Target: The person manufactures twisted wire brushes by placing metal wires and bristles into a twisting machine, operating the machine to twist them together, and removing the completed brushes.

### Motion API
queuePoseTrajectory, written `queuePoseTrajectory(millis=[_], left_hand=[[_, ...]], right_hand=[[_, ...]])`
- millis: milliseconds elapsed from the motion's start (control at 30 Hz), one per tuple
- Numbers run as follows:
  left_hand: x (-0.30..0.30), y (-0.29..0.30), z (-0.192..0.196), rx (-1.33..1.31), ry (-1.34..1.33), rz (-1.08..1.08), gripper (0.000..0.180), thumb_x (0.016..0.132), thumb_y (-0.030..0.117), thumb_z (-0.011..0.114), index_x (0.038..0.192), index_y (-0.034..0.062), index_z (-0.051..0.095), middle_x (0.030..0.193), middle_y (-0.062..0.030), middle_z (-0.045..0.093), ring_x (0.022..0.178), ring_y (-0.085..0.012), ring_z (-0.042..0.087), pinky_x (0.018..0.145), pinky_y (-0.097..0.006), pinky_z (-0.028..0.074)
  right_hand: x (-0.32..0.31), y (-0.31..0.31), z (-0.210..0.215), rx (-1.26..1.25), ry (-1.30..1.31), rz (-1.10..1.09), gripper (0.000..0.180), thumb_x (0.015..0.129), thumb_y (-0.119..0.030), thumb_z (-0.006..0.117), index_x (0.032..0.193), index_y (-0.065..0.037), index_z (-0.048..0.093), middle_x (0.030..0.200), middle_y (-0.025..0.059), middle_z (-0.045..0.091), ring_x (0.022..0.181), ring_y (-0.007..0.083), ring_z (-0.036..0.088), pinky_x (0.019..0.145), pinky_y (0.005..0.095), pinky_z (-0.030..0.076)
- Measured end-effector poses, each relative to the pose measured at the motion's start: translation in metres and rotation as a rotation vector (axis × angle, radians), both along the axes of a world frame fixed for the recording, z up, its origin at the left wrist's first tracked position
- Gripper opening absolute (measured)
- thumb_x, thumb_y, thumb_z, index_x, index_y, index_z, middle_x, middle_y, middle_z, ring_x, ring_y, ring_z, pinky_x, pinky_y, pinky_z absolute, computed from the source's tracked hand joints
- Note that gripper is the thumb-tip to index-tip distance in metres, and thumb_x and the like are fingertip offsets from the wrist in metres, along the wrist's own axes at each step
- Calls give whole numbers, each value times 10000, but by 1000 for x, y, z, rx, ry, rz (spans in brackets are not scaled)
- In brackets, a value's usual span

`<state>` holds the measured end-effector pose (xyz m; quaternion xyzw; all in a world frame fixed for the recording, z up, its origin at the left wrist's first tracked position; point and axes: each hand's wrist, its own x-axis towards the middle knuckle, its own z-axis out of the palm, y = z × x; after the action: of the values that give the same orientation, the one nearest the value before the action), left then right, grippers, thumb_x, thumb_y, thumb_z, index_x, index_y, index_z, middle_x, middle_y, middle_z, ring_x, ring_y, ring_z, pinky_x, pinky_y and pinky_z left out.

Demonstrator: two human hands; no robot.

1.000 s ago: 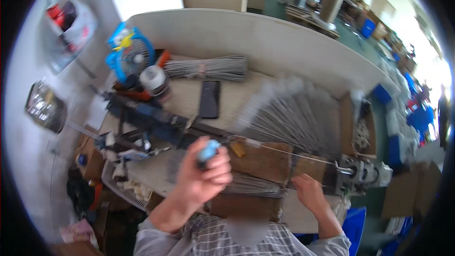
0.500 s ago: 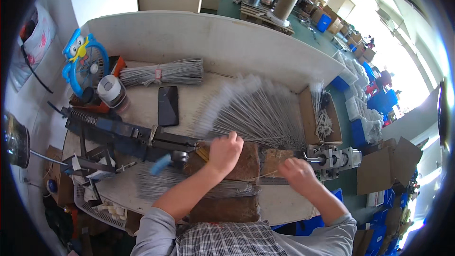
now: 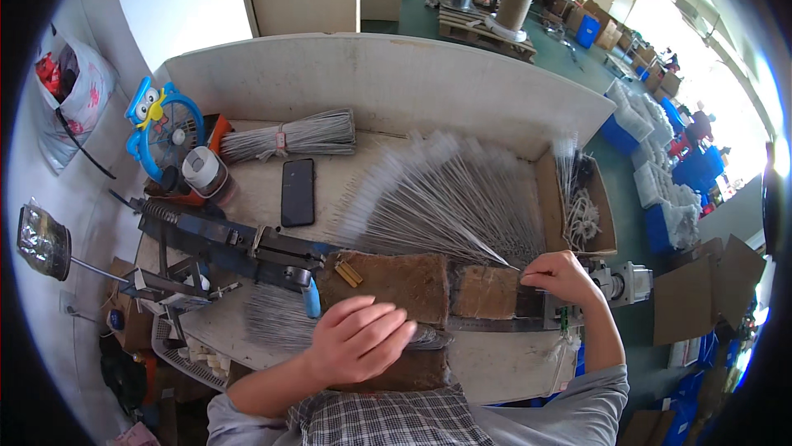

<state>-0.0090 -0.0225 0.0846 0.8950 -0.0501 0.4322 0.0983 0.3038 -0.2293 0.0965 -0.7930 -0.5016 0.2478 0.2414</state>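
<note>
My right hand [image 3: 563,276] is closed in a pinch at the right end of a fan of thin grey wire brushes [image 3: 441,198] with pale, fuzzy far tips. Its fingertips meet at the end of one thin wire stem. My left hand [image 3: 363,339] hovers over the near side of the bench, fingers loosely stretched, with nothing visible in it. Beneath and beyond it lies a worn brown pad [image 3: 404,285] with small brass-coloured pieces [image 3: 348,273] on it. Left of the pad, a dark metal bench fixture [image 3: 223,241] has a blue-handled lever [image 3: 311,299].
More wires [image 3: 280,318] lie on the near left. A black phone [image 3: 298,193], a tied wire bundle [image 3: 318,134], a jar [image 3: 204,172] and a blue toy-shaped fan [image 3: 165,128] stand behind. A cardboard box [image 3: 598,211] and a metal clamp unit [image 3: 631,283] are at the right.
My left hand has come back from the brown pad toward my body and opened. My right hand has moved right to the wire ends. The blue lever handle now hangs more upright.
</note>
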Motion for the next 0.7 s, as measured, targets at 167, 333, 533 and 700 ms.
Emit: queuePoseTrajectory(millis=[167, 333, 533, 700], left_hand=[[-29, -18, -57, -725, 305, 96, 165, 821, 73, 659, 983, 80, 693, 968, -46, 658, 838, -168, 649, 776, -305, 518], [-17, -7, -98, -2261, 268, -57, 228, 944, 241, 577, 990, 45, 682, 854, -47, 665, 712, -136, 639, 643, -257, 511], [-69, 58, -116, -2757, -250, -129, 410, 980, 381, 431, 895, 58, 669, 713, -39, 614, 597, -180, 539, 602, -346, 455], [-85, 75, -91, -2567, -323, -201, 446, 982, 388, 390, 806, 54, 627, 649, -46, 551, 550, -189, 469, 558, -330, 383]], right_hand=[[-34, 56, 4, 266, -174, 236, 172, 682, -195, 792, 801, -80, 745, 714, 49, 669, 679, 225, 604, 645, 355, 486], [-98, 141, -12, 345, -114, 425, 172, 717, -246, 771, 828, -116, 750, 714, 38, 664, 720, 224, 588, 668, 358, 482], [-145, 192, -24, 399, -67, 443, 174, 743, -259, 742, 847, -120, 746, 722, 29, 644, 754, 237, 578, 693, 365, 477], [-175, 217, -34, 282, -303, 328, 144, 753, -270, 692, 786, -133, 727, 776, 20, 646, 855, 245, 586, 727, 366, 498]])
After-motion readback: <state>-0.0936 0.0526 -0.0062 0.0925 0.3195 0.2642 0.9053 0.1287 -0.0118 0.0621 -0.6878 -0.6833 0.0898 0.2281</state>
